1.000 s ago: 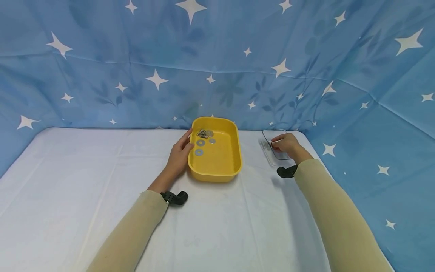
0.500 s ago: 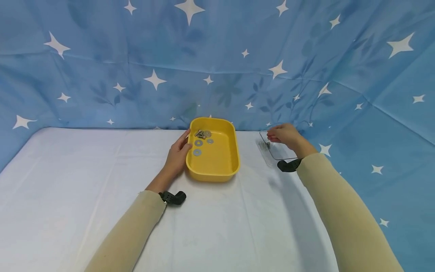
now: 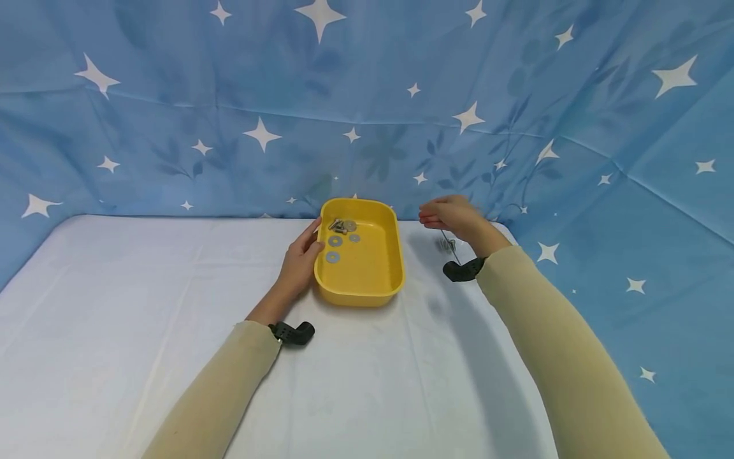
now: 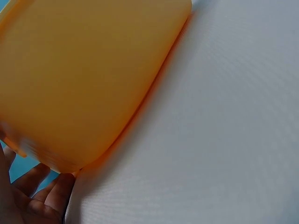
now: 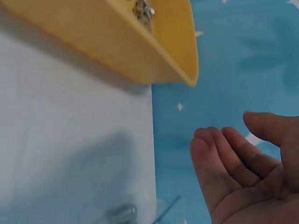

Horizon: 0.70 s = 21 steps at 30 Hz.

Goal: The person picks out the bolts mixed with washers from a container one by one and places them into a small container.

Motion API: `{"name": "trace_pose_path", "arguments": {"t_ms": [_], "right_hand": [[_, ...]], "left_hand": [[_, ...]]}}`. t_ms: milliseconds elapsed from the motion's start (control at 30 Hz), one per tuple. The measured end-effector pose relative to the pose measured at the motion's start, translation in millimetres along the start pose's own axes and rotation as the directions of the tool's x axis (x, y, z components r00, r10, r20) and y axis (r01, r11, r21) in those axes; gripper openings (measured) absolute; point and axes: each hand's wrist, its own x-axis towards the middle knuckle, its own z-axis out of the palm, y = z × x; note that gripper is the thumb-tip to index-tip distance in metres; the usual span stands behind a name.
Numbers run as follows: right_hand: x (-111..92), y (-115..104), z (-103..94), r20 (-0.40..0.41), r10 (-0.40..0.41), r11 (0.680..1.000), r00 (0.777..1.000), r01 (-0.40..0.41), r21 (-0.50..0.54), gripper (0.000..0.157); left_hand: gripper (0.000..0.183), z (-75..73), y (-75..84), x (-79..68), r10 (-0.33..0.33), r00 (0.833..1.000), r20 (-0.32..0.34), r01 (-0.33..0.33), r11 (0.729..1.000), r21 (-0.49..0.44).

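Note:
A yellow tray (image 3: 367, 268) stands near the table's back edge. Several grey washers (image 3: 335, 241) and a small pile of screws (image 3: 338, 225) lie in its left part. My left hand (image 3: 299, 261) grips the tray's left side, thumb at the rim and fingers along the outer wall; the left wrist view shows its fingers (image 4: 58, 193) against that wall. My right hand (image 3: 455, 217) hovers right of the tray, above a clear box. In the right wrist view its fingers are loosely bent, thumb apart, and nothing shows between them.
The clear box stands on the right of the white-covered table (image 3: 367, 382), mostly hidden by my right hand and wrist. Small metal pieces (image 3: 447, 245) show in it. A blue star-patterned curtain (image 3: 367, 95) hangs behind the table and along its right side.
My right hand has come up out of the clear box and moved left toward the yellow tray. My left hand and the tray hold their place; the view has shifted slightly.

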Motion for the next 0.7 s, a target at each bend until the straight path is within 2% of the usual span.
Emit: {"name": "trace_pose_path", "arguments": {"t_ms": [300, 700], "right_hand": [[9, -13, 32.2, 0.037, -0.078, 0.988, 0.996, 0.072, 0.139, 0.048], [19, -30, 82.3, 0.095, -0.046, 0.972, 0.994, 0.023, 0.233, 0.045]], "left_hand": [[0.057, -1.0, -2.9, 1.6, 0.020, 1.000, -0.003, -0.020, 1.000, 0.001], [0.057, -1.3, -0.7, -1.1, 0.009, 1.000, 0.024, -0.008, 0.999, -0.041]]}}
